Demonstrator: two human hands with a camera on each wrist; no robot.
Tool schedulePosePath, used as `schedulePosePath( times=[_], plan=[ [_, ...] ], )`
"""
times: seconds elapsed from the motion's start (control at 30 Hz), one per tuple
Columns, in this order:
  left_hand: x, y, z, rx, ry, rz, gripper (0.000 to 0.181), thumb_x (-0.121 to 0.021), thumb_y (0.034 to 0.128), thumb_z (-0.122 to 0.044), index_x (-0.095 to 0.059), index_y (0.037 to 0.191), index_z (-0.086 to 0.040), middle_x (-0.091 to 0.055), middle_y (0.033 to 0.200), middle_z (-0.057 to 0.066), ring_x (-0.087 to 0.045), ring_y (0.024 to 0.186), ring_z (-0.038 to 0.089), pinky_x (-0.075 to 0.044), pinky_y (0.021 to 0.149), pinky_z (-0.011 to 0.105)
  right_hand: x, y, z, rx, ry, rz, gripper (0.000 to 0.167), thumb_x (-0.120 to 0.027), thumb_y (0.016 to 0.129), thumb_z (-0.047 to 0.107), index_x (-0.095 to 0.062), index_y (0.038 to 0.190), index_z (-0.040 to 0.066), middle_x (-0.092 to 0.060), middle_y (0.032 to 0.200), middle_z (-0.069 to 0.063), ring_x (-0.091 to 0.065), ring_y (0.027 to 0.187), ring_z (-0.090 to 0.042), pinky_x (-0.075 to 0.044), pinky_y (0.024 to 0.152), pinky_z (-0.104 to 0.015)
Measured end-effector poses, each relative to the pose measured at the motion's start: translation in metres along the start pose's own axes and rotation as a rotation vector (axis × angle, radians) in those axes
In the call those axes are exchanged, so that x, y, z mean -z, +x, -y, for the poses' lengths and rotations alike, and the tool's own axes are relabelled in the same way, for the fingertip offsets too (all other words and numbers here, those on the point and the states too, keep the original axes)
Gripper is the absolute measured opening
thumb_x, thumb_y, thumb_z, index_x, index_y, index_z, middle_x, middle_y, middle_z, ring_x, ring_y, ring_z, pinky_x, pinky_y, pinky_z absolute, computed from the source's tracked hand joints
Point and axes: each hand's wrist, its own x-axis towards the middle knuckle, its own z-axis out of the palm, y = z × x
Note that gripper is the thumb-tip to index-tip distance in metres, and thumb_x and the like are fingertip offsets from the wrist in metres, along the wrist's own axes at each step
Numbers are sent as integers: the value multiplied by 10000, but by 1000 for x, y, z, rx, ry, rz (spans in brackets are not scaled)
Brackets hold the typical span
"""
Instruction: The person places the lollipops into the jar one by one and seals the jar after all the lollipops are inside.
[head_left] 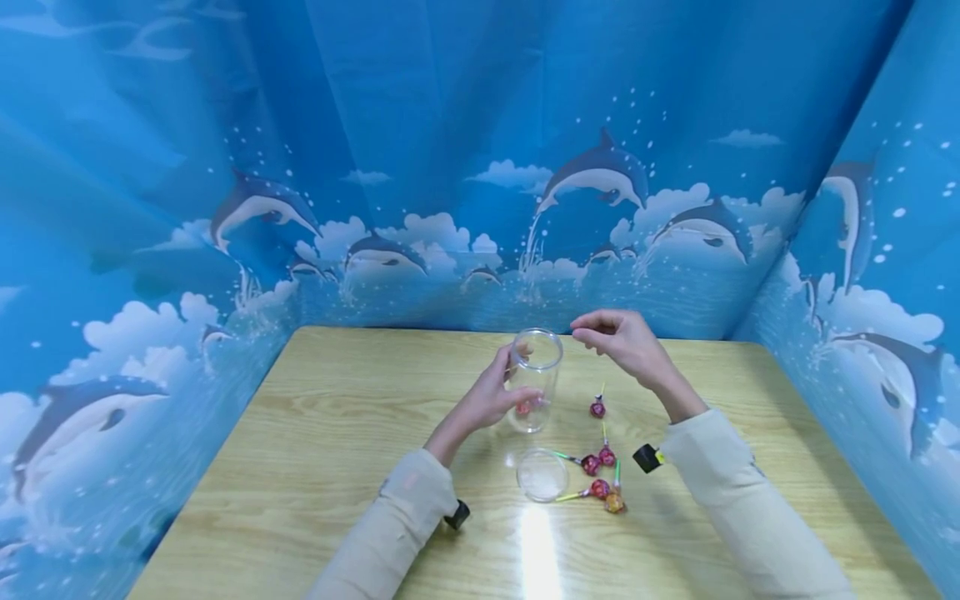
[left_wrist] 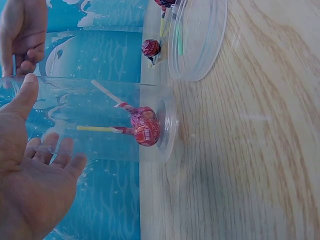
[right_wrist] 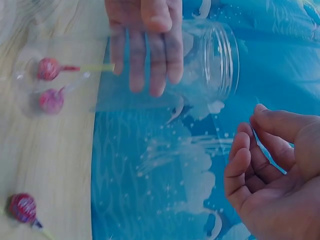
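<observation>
"Left hand?"
"Wrapped around the clear jar."
"Right hand?"
"Beside the jar's top, fingers curled around nothing visible."
"And the lollipops?"
"Two at the jar's bottom; five lie right of it on the surface. A clear lid lies nearer the person than the jar."

Bright light, probably from overhead, white glare streak on the tabletop, soft shadows, wrist views slightly hazy
</observation>
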Motion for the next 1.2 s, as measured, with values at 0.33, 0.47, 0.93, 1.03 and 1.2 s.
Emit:
schedulePosePath(
  times=[0.33,0.47,0.93,1.03,1.2],
  plan=[
    [1,0,0,11,7,-5,792,-811,907,-143,-345,1537,-31,-459,1549,159,-401,1460,332,-332,1222,470,11,-15,-19,-75,-10,1,340,-670,1029,282,-703,1244,20,-700,1070,-120,-620,893,-214,-564,723,-305],
    [1,-1,0,22,10,-1,800,-807,914,-164,-336,1547,-37,-452,1557,154,-392,1467,333,-330,1223,474,13,-19,-28,-90,-11,-6,346,-670,1030,264,-697,1253,1,-698,1070,-123,-612,882,-204,-561,706,-293],
    [0,1,-1,31,2,6,779,-801,920,-162,-343,1538,-35,-451,1553,155,-388,1469,334,-322,1226,478,19,-33,-73,-197,27,-16,371,-677,1020,194,-654,1296,-54,-694,1176,-213,-637,938,-256,-582,741,-320],
    [0,0,0,31,7,6,767,-800,920,-151,-352,1534,-42,-453,1551,154,-391,1466,336,-323,1225,478,18,-34,-86,-217,36,-18,373,-680,1012,172,-644,1298,-64,-694,1165,-216,-638,946,-255,-593,773,-353],
    [0,0,0,23,7,10,764,-791,926,-139,-345,1535,-25,-447,1556,164,-386,1469,337,-319,1227,471,15,-32,-104,-230,40,-20,390,-684,1000,138,-624,1306,-96,-682,1189,-262,-634,912,-176,-596,778,-374]
  ],
)
